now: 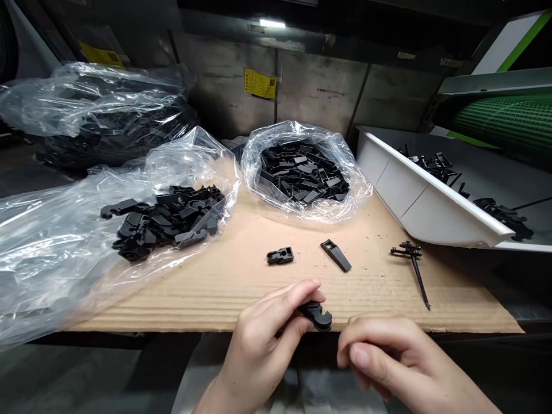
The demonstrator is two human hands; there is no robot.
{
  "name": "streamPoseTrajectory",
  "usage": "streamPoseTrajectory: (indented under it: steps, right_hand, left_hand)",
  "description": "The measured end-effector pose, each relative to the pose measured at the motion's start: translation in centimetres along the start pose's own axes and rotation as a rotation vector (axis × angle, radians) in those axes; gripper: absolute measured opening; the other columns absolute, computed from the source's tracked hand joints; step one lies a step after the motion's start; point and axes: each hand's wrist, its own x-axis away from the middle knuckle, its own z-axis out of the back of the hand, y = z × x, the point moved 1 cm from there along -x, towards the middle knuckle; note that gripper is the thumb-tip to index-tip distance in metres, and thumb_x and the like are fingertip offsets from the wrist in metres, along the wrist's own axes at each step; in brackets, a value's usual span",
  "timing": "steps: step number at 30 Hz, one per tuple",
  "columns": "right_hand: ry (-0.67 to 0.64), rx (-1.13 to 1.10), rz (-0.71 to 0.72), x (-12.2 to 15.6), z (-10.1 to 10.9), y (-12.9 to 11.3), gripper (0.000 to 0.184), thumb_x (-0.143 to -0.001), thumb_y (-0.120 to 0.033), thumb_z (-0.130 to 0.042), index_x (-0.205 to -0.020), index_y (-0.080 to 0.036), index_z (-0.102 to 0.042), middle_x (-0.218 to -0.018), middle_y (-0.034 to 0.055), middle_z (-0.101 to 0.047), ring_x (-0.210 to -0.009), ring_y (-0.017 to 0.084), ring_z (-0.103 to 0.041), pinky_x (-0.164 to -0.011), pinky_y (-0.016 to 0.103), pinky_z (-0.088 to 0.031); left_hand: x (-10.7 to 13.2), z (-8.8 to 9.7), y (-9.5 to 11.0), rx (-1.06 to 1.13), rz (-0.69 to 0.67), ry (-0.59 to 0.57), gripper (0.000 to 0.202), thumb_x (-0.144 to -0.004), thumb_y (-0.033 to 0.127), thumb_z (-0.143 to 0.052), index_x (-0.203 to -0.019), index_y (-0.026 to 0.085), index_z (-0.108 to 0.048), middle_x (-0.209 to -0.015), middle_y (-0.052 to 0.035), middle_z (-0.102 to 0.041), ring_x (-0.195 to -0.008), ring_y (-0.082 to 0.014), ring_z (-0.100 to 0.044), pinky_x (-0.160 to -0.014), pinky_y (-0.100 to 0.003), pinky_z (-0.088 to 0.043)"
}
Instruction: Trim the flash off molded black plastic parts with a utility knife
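My left hand (267, 333) pinches a small black plastic clip (318, 315) between thumb and fingers, at the front edge of the cardboard sheet (241, 282). Just to the right of the clip is my right hand (388, 356), its fingers curled inward with nothing visible in them. On the cardboard beyond lie a short black clip (280, 255), a flat black slotted strip (336, 255) and a thin black sprue with a long stem (414, 267).
A clear bag of flat black pieces (302, 169) stands at the centre back. A pile of black clips (168, 221) lies on loose plastic film at left. A white tray (431, 201) with black parts slopes in from the right. Another filled bag (99, 115) sits far left.
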Motion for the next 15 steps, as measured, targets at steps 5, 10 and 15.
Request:
streamPoseTrajectory:
  steps: [5, 10, 15]
  right_hand:
    - [0.44, -0.09, 0.067, -0.3, -1.1, 0.6, 0.023, -0.068, -0.022, -0.065, -0.086, -0.035, -0.067, -0.065, -0.0068, -0.06, -0.057, 0.008, -0.053, -0.053, 0.014, -0.043]
    - [0.524, -0.251, 0.022, -1.1, -2.3, 0.6, 0.017, -0.062, -0.022, -0.068, -0.074, -0.034, -0.071, -0.055, -0.0077, -0.061, -0.048, 0.007, -0.05, -0.045, 0.013, -0.04]
    - [0.868, -0.212, 0.129, -0.9, -3.2, 1.1, 0.019, -0.058, -0.019, -0.069, -0.067, -0.035, -0.071, -0.064, -0.008, -0.067, -0.06, 0.009, -0.058, -0.06, 0.015, -0.045]
  left_hand:
    - [-0.3, 0.1, 0.5, 0.209, 0.167, -0.075, 0.057, -0.075, 0.008, -0.062, -0.118, 0.041, -0.046, -0.099, 0.0104, -0.067, -0.089, -0.0099, -0.064, -0.077, -0.012, -0.05]
    - [-0.1, 0.0, 0.5, 0.339, 0.206, 0.019, 0.052, -0.075, 0.004, -0.061, -0.109, 0.042, -0.052, -0.098, 0.0141, -0.068, -0.088, -0.008, -0.065, -0.074, -0.01, -0.052]
    - [0.2, -0.6, 0.1, 0.223, 0.188, 0.124, 0.045, -0.074, 0.007, -0.063, -0.104, 0.04, -0.058, -0.095, 0.0129, -0.069, -0.083, -0.008, -0.066, -0.073, -0.01, -0.052]
